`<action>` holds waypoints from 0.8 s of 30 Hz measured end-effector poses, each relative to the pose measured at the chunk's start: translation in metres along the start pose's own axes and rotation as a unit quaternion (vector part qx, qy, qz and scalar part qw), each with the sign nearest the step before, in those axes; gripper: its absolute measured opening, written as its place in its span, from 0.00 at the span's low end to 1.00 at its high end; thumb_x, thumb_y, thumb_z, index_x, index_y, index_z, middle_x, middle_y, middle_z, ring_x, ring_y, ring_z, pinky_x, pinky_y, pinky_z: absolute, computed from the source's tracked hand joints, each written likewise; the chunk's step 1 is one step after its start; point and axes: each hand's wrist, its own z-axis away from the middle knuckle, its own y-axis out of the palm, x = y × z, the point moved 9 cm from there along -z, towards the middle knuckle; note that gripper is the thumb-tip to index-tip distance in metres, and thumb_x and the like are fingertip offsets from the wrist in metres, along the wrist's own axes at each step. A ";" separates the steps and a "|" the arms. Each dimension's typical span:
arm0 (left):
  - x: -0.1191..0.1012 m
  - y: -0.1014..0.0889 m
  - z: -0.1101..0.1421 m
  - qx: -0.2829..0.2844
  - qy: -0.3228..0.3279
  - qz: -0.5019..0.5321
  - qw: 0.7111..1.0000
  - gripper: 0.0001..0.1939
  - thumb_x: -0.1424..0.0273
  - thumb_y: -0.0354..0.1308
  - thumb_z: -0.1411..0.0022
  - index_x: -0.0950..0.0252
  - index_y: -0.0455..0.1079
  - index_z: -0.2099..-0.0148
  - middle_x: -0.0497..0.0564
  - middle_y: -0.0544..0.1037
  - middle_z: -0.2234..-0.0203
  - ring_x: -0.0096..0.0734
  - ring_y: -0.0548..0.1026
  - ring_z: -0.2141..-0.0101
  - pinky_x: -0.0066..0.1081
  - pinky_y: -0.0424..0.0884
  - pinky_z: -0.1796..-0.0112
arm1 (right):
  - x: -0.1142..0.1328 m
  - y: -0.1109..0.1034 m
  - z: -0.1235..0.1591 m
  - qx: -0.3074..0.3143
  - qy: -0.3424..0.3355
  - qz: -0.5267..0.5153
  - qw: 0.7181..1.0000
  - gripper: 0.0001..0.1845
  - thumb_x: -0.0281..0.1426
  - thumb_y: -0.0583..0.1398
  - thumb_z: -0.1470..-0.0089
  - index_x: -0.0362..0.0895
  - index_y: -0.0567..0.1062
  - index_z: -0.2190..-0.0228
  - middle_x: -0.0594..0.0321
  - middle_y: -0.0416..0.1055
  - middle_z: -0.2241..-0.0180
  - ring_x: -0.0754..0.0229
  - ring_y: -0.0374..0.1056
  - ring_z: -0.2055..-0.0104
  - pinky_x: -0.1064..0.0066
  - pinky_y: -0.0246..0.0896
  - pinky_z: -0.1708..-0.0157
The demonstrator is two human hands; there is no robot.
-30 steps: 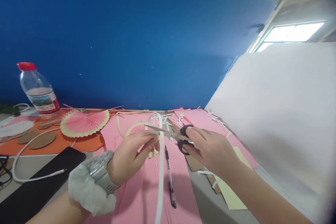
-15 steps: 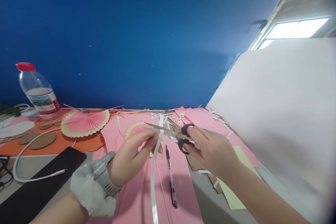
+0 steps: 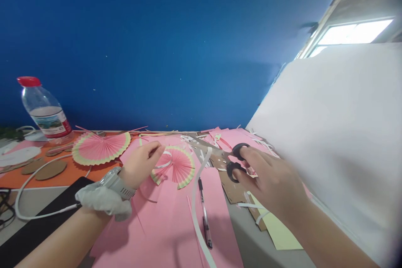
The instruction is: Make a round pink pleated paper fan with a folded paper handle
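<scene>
My right hand [image 3: 273, 180] has its fingers in the black handles of a pair of scissors [image 3: 236, 169]; the blades point left and are blurred. My left hand [image 3: 141, 165], with a grey watch and a pale scrunchie at the wrist, is closed left of a pleated pink paper fan [image 3: 180, 167] with yellow edging. A short curled white strip [image 3: 168, 160] extends from its fingertips over the fan. Between the hands, a long white strip [image 3: 195, 201] curves down past a pen [image 3: 204, 213] on pink paper [image 3: 163, 226].
A second pleated fan [image 3: 102, 148] lies on orange card [image 3: 103, 171] at left, near cardboard discs [image 3: 52, 169] and a red-capped bottle [image 3: 47, 111]. A white cable [image 3: 23, 188] crosses a black flat object [image 3: 47, 222]. Yellow paper [image 3: 282, 230] and scraps lie right. A blue wall stands behind.
The white strip has come apart at the scissors. My left hand has moved left with a short piece, uncovering the middle fan; my right hand has drawn the scissors right.
</scene>
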 end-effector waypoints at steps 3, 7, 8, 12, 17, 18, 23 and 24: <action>0.011 -0.003 -0.004 -0.025 -0.011 -0.027 0.999 0.16 0.65 0.46 0.37 0.61 0.53 0.77 0.41 0.56 0.84 0.27 0.57 0.80 0.29 0.53 0.76 | 0.003 0.001 0.003 -0.003 -0.006 -0.005 1.000 0.03 0.26 0.52 0.44 0.42 0.65 0.67 0.68 0.66 0.81 0.66 0.62 0.81 0.77 0.51 0.82; 0.009 -0.011 -0.005 -0.051 -0.008 -0.041 0.998 0.16 0.63 0.45 0.37 0.61 0.50 0.76 0.41 0.54 0.83 0.25 0.56 0.80 0.28 0.54 0.76 | 0.002 0.003 0.006 0.000 0.002 -0.014 1.000 0.03 0.25 0.52 0.45 0.42 0.65 0.66 0.67 0.66 0.80 0.65 0.62 0.81 0.76 0.52 0.82; 0.007 -0.013 -0.005 -0.053 -0.005 -0.044 0.998 0.17 0.62 0.45 0.36 0.61 0.50 0.76 0.40 0.53 0.83 0.25 0.56 0.80 0.28 0.55 0.77 | 0.002 0.003 0.007 0.000 0.003 -0.016 1.000 0.03 0.25 0.52 0.45 0.42 0.64 0.66 0.67 0.66 0.80 0.65 0.62 0.81 0.76 0.52 0.82; 0.002 -0.023 -0.006 -0.055 0.009 -0.071 0.996 0.17 0.62 0.43 0.35 0.61 0.50 0.76 0.41 0.54 0.83 0.25 0.57 0.80 0.27 0.57 0.77 | 0.001 0.006 0.008 0.003 0.011 -0.027 1.000 0.04 0.25 0.52 0.45 0.43 0.64 0.65 0.67 0.67 0.80 0.64 0.63 0.81 0.75 0.53 0.82; 0.011 -0.025 -0.010 -0.060 0.035 -0.164 0.984 0.14 0.64 0.42 0.35 0.62 0.60 0.72 0.47 0.68 0.77 0.32 0.67 0.74 0.31 0.62 0.70 | 0.002 0.011 0.010 0.009 0.016 -0.027 0.999 0.05 0.26 0.53 0.44 0.42 0.65 0.64 0.66 0.68 0.79 0.65 0.63 0.80 0.76 0.54 0.82; 0.015 -0.023 -0.011 -0.060 0.038 -0.185 0.980 0.13 0.65 0.43 0.36 0.62 0.62 0.70 0.49 0.71 0.74 0.35 0.69 0.71 0.33 0.63 0.66 | 0.003 0.011 0.010 0.007 0.015 -0.027 0.999 0.05 0.26 0.53 0.45 0.42 0.65 0.64 0.66 0.68 0.78 0.65 0.63 0.80 0.76 0.54 0.82; 0.025 -0.017 -0.013 -0.060 0.038 -0.256 0.964 0.11 0.68 0.49 0.40 0.65 0.69 0.59 0.58 0.76 0.61 0.49 0.71 0.57 0.47 0.61 0.53 | 0.002 0.006 0.010 -0.004 0.023 -0.039 0.999 0.05 0.26 0.54 0.45 0.42 0.64 0.63 0.66 0.68 0.77 0.65 0.64 0.79 0.76 0.55 0.80; 0.020 -0.019 -0.013 -0.063 0.040 -0.261 0.962 0.12 0.69 0.50 0.40 0.66 0.70 0.57 0.60 0.75 0.58 0.51 0.70 0.55 0.49 0.60 0.52 | 0.001 0.004 0.008 -0.010 0.028 -0.041 0.999 0.05 0.26 0.54 0.45 0.42 0.64 0.63 0.66 0.68 0.77 0.65 0.64 0.78 0.76 0.56 0.80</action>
